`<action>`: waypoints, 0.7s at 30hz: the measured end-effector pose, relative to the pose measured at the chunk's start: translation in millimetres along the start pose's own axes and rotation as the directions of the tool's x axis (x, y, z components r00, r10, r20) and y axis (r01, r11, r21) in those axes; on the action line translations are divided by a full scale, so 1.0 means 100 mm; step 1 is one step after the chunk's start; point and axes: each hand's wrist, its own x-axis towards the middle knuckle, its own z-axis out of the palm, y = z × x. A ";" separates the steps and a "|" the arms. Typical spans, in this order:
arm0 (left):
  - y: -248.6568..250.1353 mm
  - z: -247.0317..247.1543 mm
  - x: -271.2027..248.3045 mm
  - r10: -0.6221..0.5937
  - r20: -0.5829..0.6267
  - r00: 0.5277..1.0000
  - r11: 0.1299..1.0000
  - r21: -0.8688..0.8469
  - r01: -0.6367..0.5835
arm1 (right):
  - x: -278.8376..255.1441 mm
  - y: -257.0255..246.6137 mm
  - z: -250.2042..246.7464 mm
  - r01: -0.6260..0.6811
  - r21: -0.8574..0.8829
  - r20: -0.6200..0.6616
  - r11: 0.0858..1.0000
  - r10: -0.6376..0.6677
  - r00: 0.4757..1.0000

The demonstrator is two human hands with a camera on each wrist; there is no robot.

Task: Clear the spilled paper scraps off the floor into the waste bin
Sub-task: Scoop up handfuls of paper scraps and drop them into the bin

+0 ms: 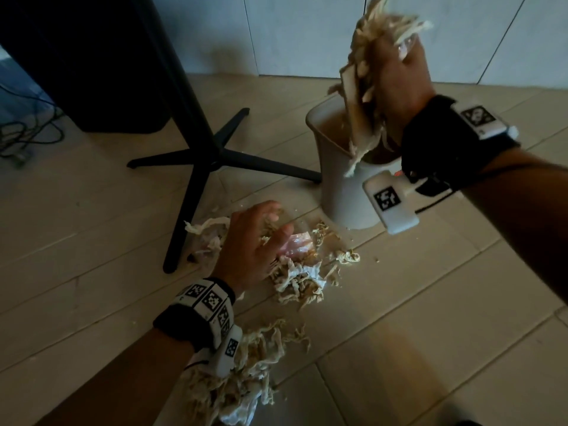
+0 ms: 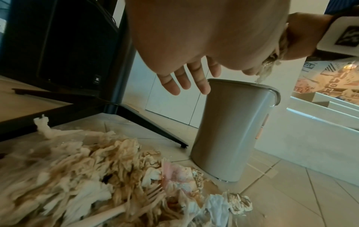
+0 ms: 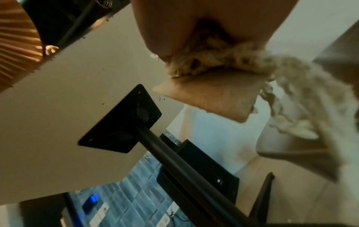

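Observation:
Above the grey waste bin (image 1: pixel 335 186) my right hand (image 1: pixel 396 75) grips a bunch of shredded paper scraps (image 1: pixel 368 35) and a flat cardboard piece (image 1: pixel 356 103) that hangs into the bin's mouth. The right wrist view shows the same bunch (image 3: pixel 213 61) and card (image 3: pixel 209 95) under my palm. My left hand (image 1: pixel 258 235) hovers with straight, spread fingers (image 2: pixel 186 81) over the scrap pile on the floor (image 1: pixel 301 281), holding nothing. The bin (image 2: pixel 233 130) stands just beyond that pile (image 2: pixel 97 176). More scraps (image 1: pixel 246 364) lie under my left forearm.
A black table pedestal (image 1: pixel 209 155) spreads its feet left of the bin, one foot touching the scraps. A black box (image 1: pixel 92 72) and cables (image 1: pixel 27 139) sit at the far left. A pink wrapper (image 1: pixel 299 244) and a plastic fork (image 2: pixel 155 193) lie among the scraps.

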 end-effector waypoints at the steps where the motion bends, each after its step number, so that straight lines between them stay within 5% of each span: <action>1: -0.03 0.00 0.00 -0.005 0.001 1.000 1.000 0.000 0.005 | 0.06 0.01 -0.01 -0.011 -0.026 -0.015 1.000 0.010 1.000; 10: -0.50 -0.05 0.02 -0.111 0.015 0.994 0.993 0.041 0.111 | 0.30 0.41 -0.20 -0.160 -0.322 0.013 0.933 0.173 0.985; 13: -0.75 -0.05 0.03 -0.143 0.031 0.989 0.986 0.087 0.140 | 0.34 0.56 -0.29 -0.190 -0.564 0.055 0.803 0.266 0.962; 17: -1.09 -0.12 0.12 -0.210 0.081 0.974 0.959 0.213 0.189 | 0.25 0.56 -0.32 -0.298 -0.785 0.022 0.543 0.506 0.862; 21: -1.36 -0.26 0.30 -0.362 0.097 0.927 0.895 0.315 0.316 | 0.13 0.42 -0.24 -0.174 -0.847 0.084 0.502 0.451 0.889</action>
